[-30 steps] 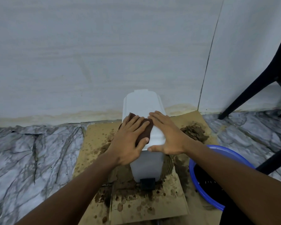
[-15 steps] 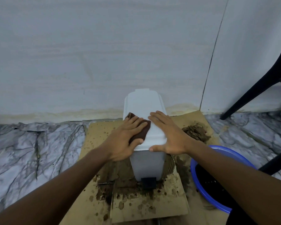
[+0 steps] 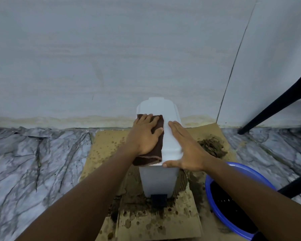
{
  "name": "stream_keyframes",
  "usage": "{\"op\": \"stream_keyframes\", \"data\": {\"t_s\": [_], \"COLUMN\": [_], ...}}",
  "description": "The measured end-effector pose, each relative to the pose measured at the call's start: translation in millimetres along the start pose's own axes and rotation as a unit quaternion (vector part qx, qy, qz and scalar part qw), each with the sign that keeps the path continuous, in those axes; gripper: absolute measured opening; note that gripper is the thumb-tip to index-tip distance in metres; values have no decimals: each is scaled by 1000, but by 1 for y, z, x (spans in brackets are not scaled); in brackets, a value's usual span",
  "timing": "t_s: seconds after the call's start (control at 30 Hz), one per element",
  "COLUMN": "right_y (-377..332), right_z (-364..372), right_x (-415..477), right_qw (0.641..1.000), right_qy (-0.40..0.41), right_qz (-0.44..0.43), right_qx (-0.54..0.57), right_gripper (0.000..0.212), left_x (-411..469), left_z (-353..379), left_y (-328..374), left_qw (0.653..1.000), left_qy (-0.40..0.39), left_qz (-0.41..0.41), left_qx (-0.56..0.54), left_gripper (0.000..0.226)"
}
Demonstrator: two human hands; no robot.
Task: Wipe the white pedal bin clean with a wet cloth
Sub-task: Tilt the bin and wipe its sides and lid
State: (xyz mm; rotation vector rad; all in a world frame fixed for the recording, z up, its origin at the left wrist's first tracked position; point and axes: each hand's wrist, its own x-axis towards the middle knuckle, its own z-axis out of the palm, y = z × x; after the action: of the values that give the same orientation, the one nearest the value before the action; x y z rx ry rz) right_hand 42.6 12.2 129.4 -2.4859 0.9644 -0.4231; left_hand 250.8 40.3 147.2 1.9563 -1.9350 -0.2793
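White pedal bin [image 3: 170, 145]: lid [image 3: 165, 108] mid-wipe, front [image 3: 159, 181] seemingly pending. Left hand [image 3: 144, 136], flat-fingered, pressed cloth [image 3: 156, 150] at nine o'clock; right hand [image 3: 184, 150], straight-fingered, steadied three o'clock.

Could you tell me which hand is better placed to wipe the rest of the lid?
Probably left: the left hand presses the brown cloth on the lid; the right hand rests there bare.

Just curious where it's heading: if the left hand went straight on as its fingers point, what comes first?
The left hand would likely cross the bin's bare lid, then meet the wall; depth there is unclear.
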Motion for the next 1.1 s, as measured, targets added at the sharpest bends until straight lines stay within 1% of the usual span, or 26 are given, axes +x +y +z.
{"op": "stream_keyframes", "data": {"t_s": [0.1,0.17,0.27,0.37,0.47,0.53,0.57,0.73,0.8,0.9,0.97,1.0,1.07,1.1], "right_y": [2,2,2,-1,-2,-1,-1,4,6,6,7,7,6,4], "right_z": [1,0,-1,0,-1,-3,-4,-10,-13,-19,-24,-27,-30,-30], "right_x": [-1,-1,-1,0,0,0,-1,-4,-5,-7,-9,-9,-10,-8], "right_qw": [1000,1000,1000,1000,1000,1000,1000,1000,999,998,996,995,991,989], "right_qy": [2,4,4,-1,-10,-13,-15,-22,-24,-31,-28,-19,15,38], "right_qz": [-16,-17,-18,-8,-2,-5,-7,-7,-1,-6,-8,-1,25,42], "right_qx": [5,7,2,9,1,-1,-3,10,35,63,86,102,134,138], "right_gripper": [132,128,129,135,135,134,134,137,139,139,130,121,100,89], "left_x": [-15,-19,-4,14,28,31,30,10,0,-12,-19,-21,-25,-25], "left_z": [14,19,14,5,-1,-4,-4,4,6,6,2,-3,-13,-18], "left_y": [15,22,19,11,4,3,4,12,17,20,20,20,17,15], "left_qw": [996,994,996,998,1000,999,998,995,994,992,992,994,996,995], "left_qy": [15,19,-1,-18,17,36,34,-41,-50,-59,-72,-60,20,55], "left_qz": [-10,6,31,21,-1,-8,-5,-9,15,72,98,93,50,23], "left_qx": [87,105,80,51,18,35,49,88,97,91,46,5,-70,-76], "left_gripper": [75,82,70,62,54,54,55,69,70,71,69,67,56,53]}}
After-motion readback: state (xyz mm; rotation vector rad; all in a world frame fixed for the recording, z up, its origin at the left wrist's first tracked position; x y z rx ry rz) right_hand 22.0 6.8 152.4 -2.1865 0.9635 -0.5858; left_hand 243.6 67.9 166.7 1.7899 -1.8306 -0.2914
